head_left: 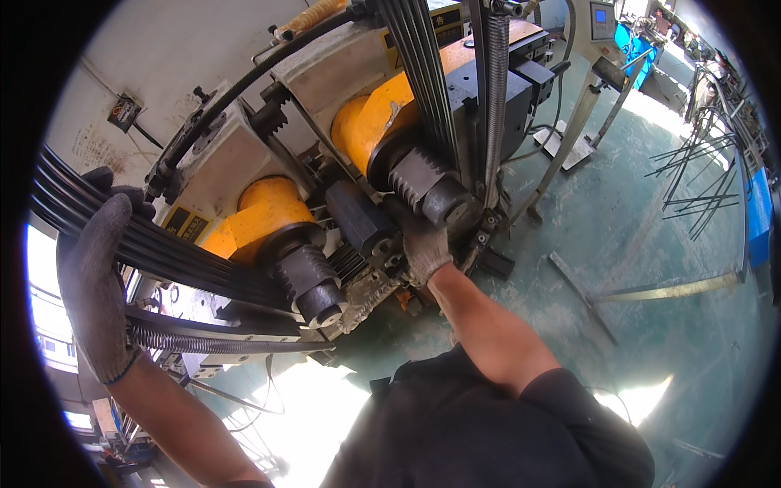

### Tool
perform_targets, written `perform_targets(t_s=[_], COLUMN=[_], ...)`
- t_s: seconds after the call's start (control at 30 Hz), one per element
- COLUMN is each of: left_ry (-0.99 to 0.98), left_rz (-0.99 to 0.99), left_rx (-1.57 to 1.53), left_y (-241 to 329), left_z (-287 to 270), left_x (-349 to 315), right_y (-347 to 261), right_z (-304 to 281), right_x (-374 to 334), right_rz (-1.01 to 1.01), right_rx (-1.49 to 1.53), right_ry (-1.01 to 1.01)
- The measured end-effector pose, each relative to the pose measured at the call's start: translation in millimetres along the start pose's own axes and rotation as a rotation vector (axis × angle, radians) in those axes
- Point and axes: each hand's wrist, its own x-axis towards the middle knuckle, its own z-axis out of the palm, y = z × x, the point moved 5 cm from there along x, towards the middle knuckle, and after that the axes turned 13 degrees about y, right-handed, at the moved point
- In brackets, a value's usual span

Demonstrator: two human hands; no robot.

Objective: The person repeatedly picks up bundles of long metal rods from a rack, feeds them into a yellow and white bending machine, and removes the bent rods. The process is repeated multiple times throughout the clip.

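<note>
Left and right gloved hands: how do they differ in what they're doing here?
The left hand wraps a bundle of dark rods out at the side; the right hand presses into the machine by the ribbed rollers, holding no rods. The left shows its full back, the right less. Both wear grey knit gloves.

My left hand [102,285], in a grey knit glove, is raised at my left side, fingers curled closed in a grip, bare forearm rising from the lower edge. My right hand [425,248], gloved too, reaches straight ahead on a bare, extended forearm, fingers bent and pressed down.
</note>
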Motion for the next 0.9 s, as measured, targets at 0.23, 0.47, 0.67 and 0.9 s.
perform_targets(t_s=[0.23, 0.47, 0.67, 0.9], left_ry=[0.035, 0.17, 0.187, -0.04], left_rz=[0.031, 0.028, 0.056, 0.005], left_rx=[0.086, 0.19, 0.186, 0.146], left_y=[4.5, 22.4, 16.9, 0.5], left_z=[1.6, -10.9, -17.8, -27.0], left_x=[1.9, 8.4, 2.2, -5.2], right_y=[14.0, 35.1, 46.6, 39.7], right_z=[-2.6, -1.0, -7.5, -11.8], right_x=[-0.8, 7.9, 1.2, -2.9], right_rz=[-0.046, -0.259, 0.156, 0.08], right_rx=[-0.029, -0.168, 0.094, -0.015], right_ry=[0.053, 0.042, 0.022, -0.065])
